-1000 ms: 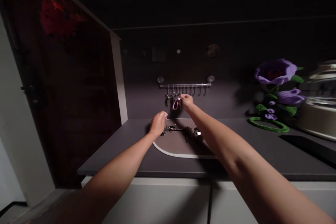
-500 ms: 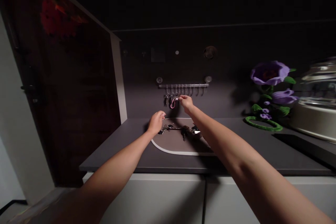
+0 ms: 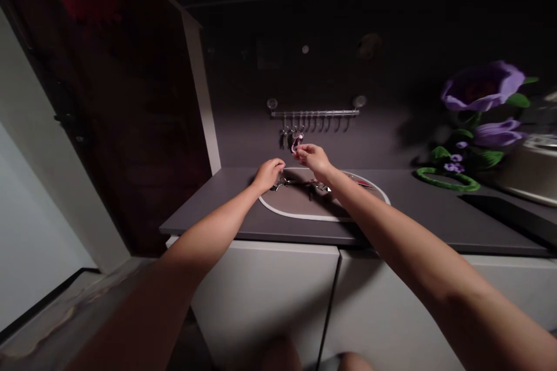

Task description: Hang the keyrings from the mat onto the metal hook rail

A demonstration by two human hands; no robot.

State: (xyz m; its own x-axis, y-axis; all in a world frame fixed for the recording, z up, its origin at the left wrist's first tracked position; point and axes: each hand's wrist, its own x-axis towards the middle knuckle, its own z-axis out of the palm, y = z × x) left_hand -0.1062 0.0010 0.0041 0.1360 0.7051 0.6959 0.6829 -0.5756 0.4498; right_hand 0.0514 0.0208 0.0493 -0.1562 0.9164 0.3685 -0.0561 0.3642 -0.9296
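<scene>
A: The right hand [image 3: 314,156] is seen raised just below the hook rail [image 3: 314,113], with its fingertips pinched on a pink key loop [image 3: 295,144].

B: Is the loop seen hanging from a hook?

A: Its top is lost among the keys [image 3: 287,138] hung at the left end of the rail, so whether it is hooked cannot be told. It is held just under those hooks, against the dark wall.

B: And the other hand?

A: The left hand [image 3: 268,174] is lowered to the left edge of the oval mat [image 3: 300,215], curled with the fingers down. A bunch of keys [image 3: 282,183] lies right at its fingertips, but whether it is gripped or only touched cannot be told in the dim light.

B: What else is laid on the mat?

A: More keys [image 3: 315,186] are spread along its far side, partly hidden by the right wrist. The mat itself is set on a dark counter [image 3: 226,214] over pale cabinet doors [image 3: 270,295].

B: Farther out?

A: Purple flowers [image 3: 481,90] are stood at the right with a green ring [image 3: 446,181] at their foot, well apart from both hands. A metal pot [image 3: 533,171] is cut off by the right edge.
</scene>
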